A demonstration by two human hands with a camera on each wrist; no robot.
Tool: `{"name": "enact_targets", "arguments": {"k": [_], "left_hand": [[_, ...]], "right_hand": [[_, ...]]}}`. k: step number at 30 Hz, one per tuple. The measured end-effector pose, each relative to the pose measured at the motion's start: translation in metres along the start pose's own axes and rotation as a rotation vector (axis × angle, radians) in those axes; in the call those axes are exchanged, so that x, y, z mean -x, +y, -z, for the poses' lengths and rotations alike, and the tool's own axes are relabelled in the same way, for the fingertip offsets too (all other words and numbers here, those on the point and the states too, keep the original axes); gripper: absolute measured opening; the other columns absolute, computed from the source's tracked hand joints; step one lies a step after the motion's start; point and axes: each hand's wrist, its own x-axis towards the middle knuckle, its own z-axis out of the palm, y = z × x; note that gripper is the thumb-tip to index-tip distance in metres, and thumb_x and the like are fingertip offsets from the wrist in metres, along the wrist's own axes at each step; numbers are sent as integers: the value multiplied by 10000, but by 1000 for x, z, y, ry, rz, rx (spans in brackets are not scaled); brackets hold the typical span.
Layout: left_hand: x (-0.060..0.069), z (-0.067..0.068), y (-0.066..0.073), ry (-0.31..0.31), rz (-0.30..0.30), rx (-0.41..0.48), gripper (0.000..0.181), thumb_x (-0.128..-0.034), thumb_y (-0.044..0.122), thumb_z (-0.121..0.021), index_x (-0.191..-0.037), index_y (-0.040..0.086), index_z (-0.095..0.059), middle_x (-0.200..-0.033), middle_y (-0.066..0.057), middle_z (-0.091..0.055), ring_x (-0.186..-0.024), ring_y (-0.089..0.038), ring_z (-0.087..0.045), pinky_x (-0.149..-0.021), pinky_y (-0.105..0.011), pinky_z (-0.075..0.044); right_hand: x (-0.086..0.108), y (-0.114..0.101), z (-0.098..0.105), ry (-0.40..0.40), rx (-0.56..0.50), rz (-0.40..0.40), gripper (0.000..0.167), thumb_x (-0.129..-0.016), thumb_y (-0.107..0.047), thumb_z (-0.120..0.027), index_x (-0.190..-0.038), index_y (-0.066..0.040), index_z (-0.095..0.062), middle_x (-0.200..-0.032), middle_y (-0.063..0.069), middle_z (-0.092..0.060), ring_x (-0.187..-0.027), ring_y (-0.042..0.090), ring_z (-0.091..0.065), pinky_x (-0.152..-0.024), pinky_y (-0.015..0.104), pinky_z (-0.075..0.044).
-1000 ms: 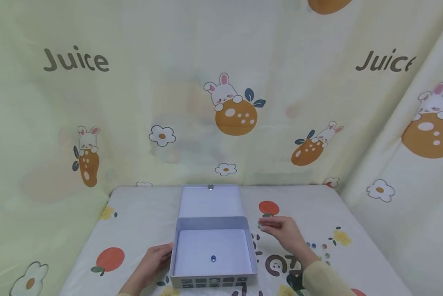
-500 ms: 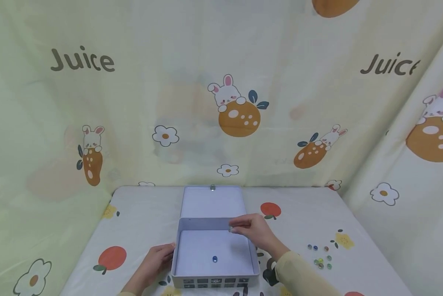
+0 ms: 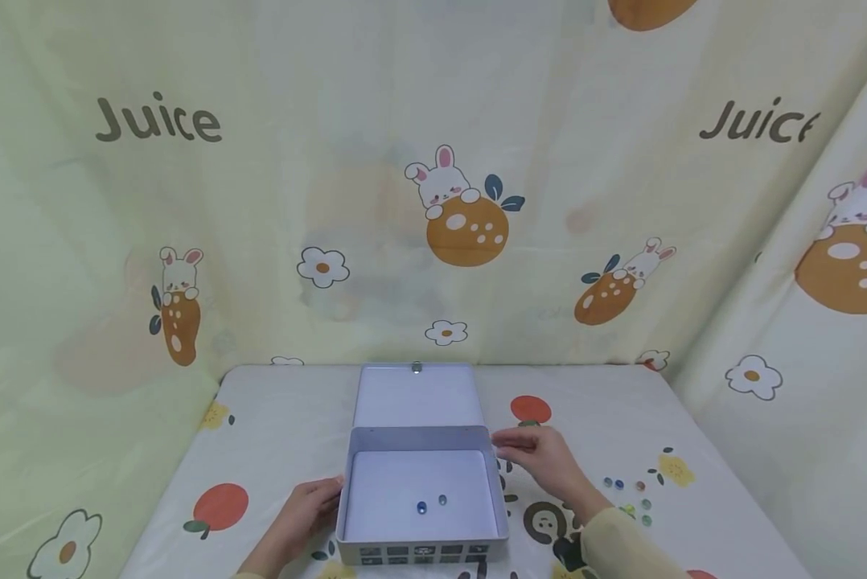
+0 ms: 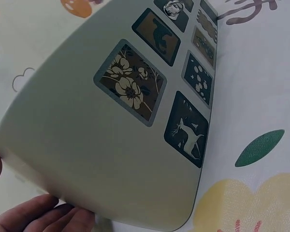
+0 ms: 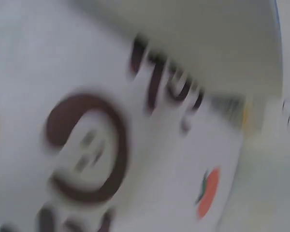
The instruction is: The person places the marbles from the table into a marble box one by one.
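An open pale metal box stands on the table, its lid laid back behind it. On its floor lie a blue glass marble and a paler marble, a little apart. My left hand rests against the box's left side. In the left wrist view, its fingers touch the side wall near the picture-printed front. My right hand is just beyond the right wall, fingers together, with nothing visible in them. The right wrist view is blurred and shows the box's side.
Several glass marbles lie grouped on the table to the right, beside my right forearm. A printed cloth covers the table. A patterned curtain hangs behind and along both sides.
My right hand moved left over the box with a small marble, then back right past the wall without it. A second marble now lies inside. My left hand stayed put.
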Motion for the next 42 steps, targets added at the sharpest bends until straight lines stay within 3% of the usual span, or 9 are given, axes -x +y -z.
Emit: {"name": "enact_targets", "arguments": {"k": [4,8,13,17,20,23,26,34,42], "left_hand": [[0,-1,0,-1,4,-1,574,-1067,352,-516,-1361,-140,-547,-1436,-308,-546,-1359,-444,-538,-1066,-512,-550],[1,-1,0,11,-3,5,575,-1064,341,-525,-1363,-149,-539,-1431,-316,-544,-1354,-447,-541,-1068,-514,-547],[3,-1,-1,25,-5,22,555,-1063,303,-529,-1357,-167,-531,-1425,-327,-540,-1351,-455,-540,-1069,-519,-542],[3,2,-1,24,5,10,561,-1065,311,-524,-1362,-165,-530,-1438,-324,-531,-1361,-459,-528,-1079,-533,-531],[3,4,0,16,19,1,575,-1066,331,-521,-1369,-157,-527,-1448,-318,-527,-1368,-455,-524,-1083,-539,-530],[3,3,0,13,26,5,574,-1065,330,-523,-1370,-156,-527,-1442,-315,-535,-1362,-450,-534,-1079,-536,-536],[3,0,1,14,28,10,566,-1064,324,-525,-1361,-157,-535,-1425,-315,-551,-1348,-445,-550,-1071,-531,-544],[2,-1,1,8,25,9,559,-1074,313,-506,-1366,-162,-528,-1435,-318,-541,-1359,-454,-534,-1086,-552,-524],[5,-2,2,13,13,12,551,-1072,308,-507,-1363,-160,-532,-1431,-321,-546,-1362,-457,-529,-1097,-558,-512]], "right_hand": [[23,30,34,85,37,-88,316,-917,-83,-747,-1210,32,-715,-1169,175,-761,-1032,208,-765,-869,256,-644],[50,62,75,162,113,-198,341,-929,-120,-745,-1241,12,-704,-1180,147,-764,-969,14,-738,-835,192,-630],[79,94,125,243,250,-228,335,-939,-164,-742,-1225,8,-716,-1147,134,-775,-893,-168,-635,-761,108,-590],[93,111,148,250,297,-280,371,-953,-225,-733,-1246,0,-710,-1162,128,-773,-884,-293,-491,-755,87,-579],[99,124,151,241,310,-349,392,-942,-257,-743,-1254,-21,-710,-1163,114,-775,-905,-256,-527,-776,159,-619],[102,137,146,223,327,-402,370,-929,-229,-753,-1233,-22,-717,-1141,118,-780,-1034,57,-724,-814,296,-650],[106,147,138,204,314,-445,320,-926,-142,-741,-1215,-6,-719,-1120,138,-781,-1173,385,-685,-844,390,-649],[107,155,123,171,277,-573,360,-924,-195,-736,-1248,-40,-702,-1162,131,-769,-1178,383,-677,-905,514,-607],[107,159,114,168,395,-536,257,-918,-134,-739,-1157,-39,-744,-1096,136,-782,-1112,388,-699,-899,561,-580]]}}
